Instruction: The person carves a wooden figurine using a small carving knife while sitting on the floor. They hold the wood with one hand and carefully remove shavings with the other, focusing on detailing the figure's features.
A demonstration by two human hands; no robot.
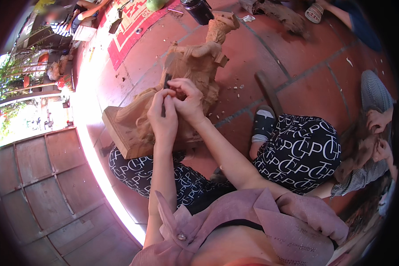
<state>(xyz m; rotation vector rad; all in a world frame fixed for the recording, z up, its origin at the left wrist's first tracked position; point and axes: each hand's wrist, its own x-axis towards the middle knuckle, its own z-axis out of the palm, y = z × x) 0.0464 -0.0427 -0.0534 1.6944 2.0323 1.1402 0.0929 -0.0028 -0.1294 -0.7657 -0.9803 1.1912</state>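
Note:
A carved wooden figure [188, 66] lies tilted in front of me. Its head end points up and to the right, and its block-shaped base [124, 144] is toward my left knee. Over its middle, my left hand [163, 116] is closed around a thin dark strip [167, 81], whose ends stick out above and below the fingers. Bent and pressed close beside it, the fingers of my right hand [189, 99] pinch at the same strip. I cannot make out what kind of thing the strip is. The hands cover part of the carving.
Wood chips are scattered over the red tiled floor [306, 84]. Beyond the figure are a red patterned mat [133, 26] and a dark cylindrical container [197, 11]. A curved wooden piece [268, 93] lies by my right foot. Other people sit at the right and far left.

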